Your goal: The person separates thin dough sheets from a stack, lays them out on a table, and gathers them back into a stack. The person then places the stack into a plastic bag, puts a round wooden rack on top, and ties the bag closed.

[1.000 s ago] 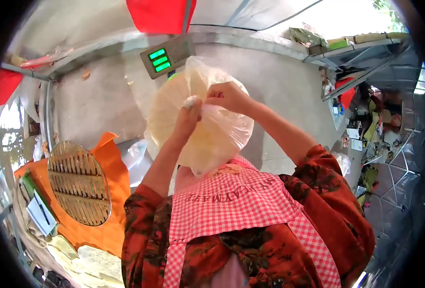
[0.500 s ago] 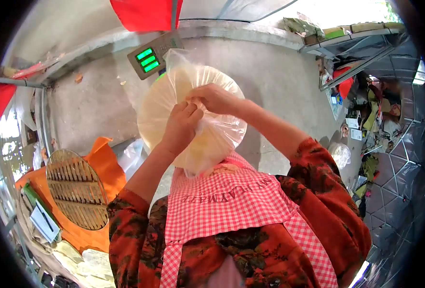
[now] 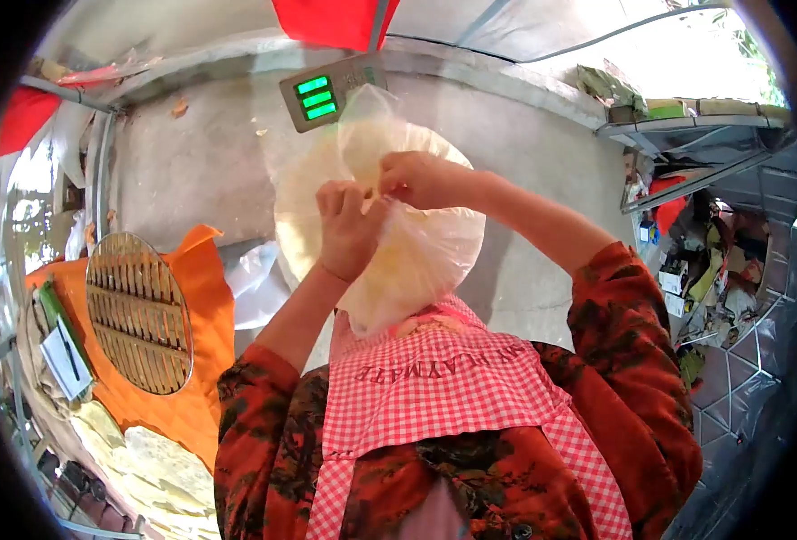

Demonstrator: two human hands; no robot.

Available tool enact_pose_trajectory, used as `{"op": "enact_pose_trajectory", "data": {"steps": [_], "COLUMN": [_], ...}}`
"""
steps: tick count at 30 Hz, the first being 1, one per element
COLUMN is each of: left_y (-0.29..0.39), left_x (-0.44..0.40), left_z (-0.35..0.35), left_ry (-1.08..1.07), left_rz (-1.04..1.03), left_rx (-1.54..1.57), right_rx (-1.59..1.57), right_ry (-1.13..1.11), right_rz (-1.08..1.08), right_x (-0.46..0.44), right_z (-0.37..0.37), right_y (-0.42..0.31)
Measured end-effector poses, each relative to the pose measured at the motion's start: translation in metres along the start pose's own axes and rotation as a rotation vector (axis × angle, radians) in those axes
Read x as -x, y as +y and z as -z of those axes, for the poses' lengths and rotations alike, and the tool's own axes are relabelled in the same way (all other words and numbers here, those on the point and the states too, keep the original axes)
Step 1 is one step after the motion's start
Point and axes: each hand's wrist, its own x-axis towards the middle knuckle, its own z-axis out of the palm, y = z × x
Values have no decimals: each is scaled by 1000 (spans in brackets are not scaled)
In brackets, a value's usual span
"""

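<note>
A clear plastic bag (image 3: 421, 256) with a pale, round, bulky load inside sits in front of my checked apron (image 3: 443, 387). Its gathered top is pinched in my left hand (image 3: 352, 229), whose fingers are curled. Close by on the right, my right hand (image 3: 427, 180) also has its fingers closed on the bag's plastic. Loose film of the bag stands up beyond my hands. Behind it is a scale display (image 3: 316, 95) with green lit panels. The bag and hands hide whatever is under the load.
To the left, a round slatted wooden board (image 3: 138, 315) lies on orange cloth (image 3: 205, 315), beside a paper with a pen (image 3: 66, 358). Pale flat sheets (image 3: 147, 463) lie at lower left. Metal frames and cluttered goods (image 3: 722, 270) stand at right.
The view has shifted, so the surroundings sit farther right. My fingers have changed their hold on the bag's gathered top, with my hands slightly farther apart.
</note>
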Motion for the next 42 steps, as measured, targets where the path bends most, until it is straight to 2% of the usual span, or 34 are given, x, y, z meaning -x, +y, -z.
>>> {"op": "enact_pose_trajectory", "data": {"steps": [1,4,5,9,11,12,14,15,16,17,19,21,23,24,26,28,29,30,33,37,40,42], "left_y": [0,5,6,0,-13,-24,-15,-2,6,7,10,12,5,5,11,16,18,20,32,30,34,35], "left_x": [-2,5,9,55,118,121,128,132,91,55,36,29,20,20,21,22,23,24,11,7,7,4], "left_z": [9,8,4,-12,-33,-36,-31,-18,-4,0,-4,-11,-18,-20,-27,-37,-42,-44,-29,-23,-23,-22], "left_ry": [-52,-190,-234,-276,-281,-293,-336,-265,-156,-33,-150,-250,-294,-268,-211,-172,-154,-134,-178,-240,-201,-244], "left_rz": [12,47,59,217,237,275,402,432,434,431,478,639,904,902,909,831,794,760,700,690,668,665], "left_rx": [-17,4,21,59,16,66,190,236,271,305,531,749,917,870,766,700,663,623,605,519,642,600], "right_rx": [135,388,372,353,352,362,229,174,150,-18,-174,-267,-790,-1058,-676,70,162,183,167,165,179,208], "right_ry": [93,178,241,432,493,531,570,583,620,664,605,501,646,706,609,206,298,352,363,331,296,267], "right_rz": [90,161,178,-184,-255,-283,-412,-478,-515,-525,-491,-473,-594,-645,-537,-344,-114,-35,-11,-15,-17,-30], "right_x": [4,14,16,25,41,39,39,44,36,36,29,28,38,43,79,87,80,68,30,-8,-37,-61], "right_z": [1,-3,-4,-33,-79,-85,-74,-79,-63,-47,-30,-32,-40,-49,-119,-147,-154,-162,-178,-179,-182,-187], "right_y": [-9,-23,-26,49,88,100,74,62,56,30,-18,-46,-55,-62,-42,-44,-43,-37,-11,2,9,15]}}
